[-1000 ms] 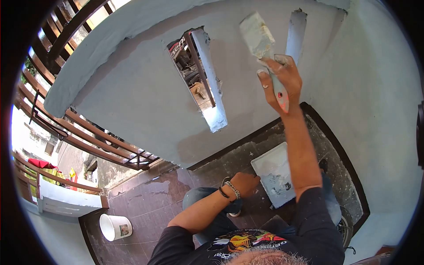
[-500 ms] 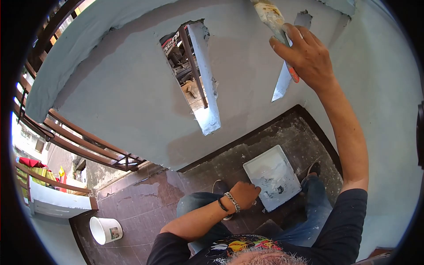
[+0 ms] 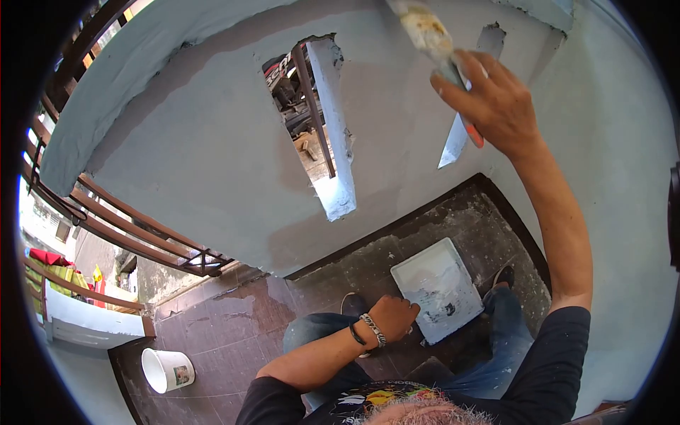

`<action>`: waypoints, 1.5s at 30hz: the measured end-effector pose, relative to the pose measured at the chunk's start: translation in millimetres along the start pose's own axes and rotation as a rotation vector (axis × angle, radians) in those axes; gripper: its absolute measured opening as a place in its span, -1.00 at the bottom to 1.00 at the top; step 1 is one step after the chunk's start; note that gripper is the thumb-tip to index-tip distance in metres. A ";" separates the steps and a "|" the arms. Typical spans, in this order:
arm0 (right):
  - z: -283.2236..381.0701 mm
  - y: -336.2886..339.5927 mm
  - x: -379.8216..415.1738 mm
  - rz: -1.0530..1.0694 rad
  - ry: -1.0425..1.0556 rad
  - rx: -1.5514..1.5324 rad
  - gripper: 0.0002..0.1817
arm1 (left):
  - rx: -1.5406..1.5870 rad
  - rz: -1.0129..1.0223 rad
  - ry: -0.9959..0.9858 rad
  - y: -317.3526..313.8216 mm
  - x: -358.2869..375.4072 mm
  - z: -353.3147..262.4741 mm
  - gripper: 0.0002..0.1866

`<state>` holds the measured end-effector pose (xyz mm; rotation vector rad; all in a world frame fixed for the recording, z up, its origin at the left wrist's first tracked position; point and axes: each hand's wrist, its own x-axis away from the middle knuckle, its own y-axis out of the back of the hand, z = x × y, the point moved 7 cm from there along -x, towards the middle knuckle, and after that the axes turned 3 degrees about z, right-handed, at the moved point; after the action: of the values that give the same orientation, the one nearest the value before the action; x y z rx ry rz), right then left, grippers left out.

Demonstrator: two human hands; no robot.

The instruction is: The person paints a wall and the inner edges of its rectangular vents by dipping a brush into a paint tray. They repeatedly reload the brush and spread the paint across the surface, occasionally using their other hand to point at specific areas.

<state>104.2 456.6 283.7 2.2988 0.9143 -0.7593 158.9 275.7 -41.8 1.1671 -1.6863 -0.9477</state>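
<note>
My right hand [image 3: 496,103] is closed around the handle of a paintbrush [image 3: 427,32], up against the grey wall [image 3: 205,134]. White and yellowish paint cakes the brush's ferrule, and the handle's end is orange-red. The bristle tips are near the upper edge of the view. My left hand [image 3: 392,317], with a chain bracelet and a dark band at its wrist, is curled in front of my body. Whether anything is in its fingers does not show. Just beside it on the floor lies a white paint tray [image 3: 428,265] with wet pale paint and a dark smudge.
A narrow slot [image 3: 312,120] with rough edges pierces the wall, and a second slot [image 3: 457,138] is partly behind my right hand. A white bucket [image 3: 167,370] stands on the brown tiled floor [image 3: 227,340] at lower left. Brown railings [image 3: 142,237] run along the left.
My right hand and the paintbrush have shifted slightly downward, and the brush leans further left. My left hand stays nearly in place. The view has moved a little.
</note>
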 end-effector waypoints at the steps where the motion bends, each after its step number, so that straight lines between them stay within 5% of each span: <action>1: -1.5 3.7 -5.9 -0.005 -0.021 0.011 -0.72 | 0.006 0.004 -0.004 -0.5 -0.1 -1.0 -0.56; 14: 23.1 7.9 -32.0 0.007 0.116 -0.035 -0.86 | -0.007 0.024 -0.005 -4.9 -3.0 -2.5 -0.58; 25: -10.2 -23.0 11.8 0.076 0.019 0.018 -0.74 | 0.017 0.027 -0.004 -3.2 -2.2 -3.2 -0.56; 32: 39.4 -28.8 57.9 0.124 0.120 -0.147 -0.78 | -0.015 0.030 -0.012 -1.8 -5.1 -8.0 -0.55; 40: -21.0 -30.7 34.2 0.060 -0.005 0.009 -0.73 | -0.008 0.044 -0.008 -2.3 -10.8 -10.2 -0.54; 45: 48.6 -63.3 96.4 0.148 0.050 -0.196 -0.72 | -0.016 0.029 -0.017 -0.4 -8.6 -12.5 -0.55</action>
<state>102.0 504.9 168.2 2.1920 0.7925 -0.5276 172.4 282.4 -39.8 1.1236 -1.7016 -0.9539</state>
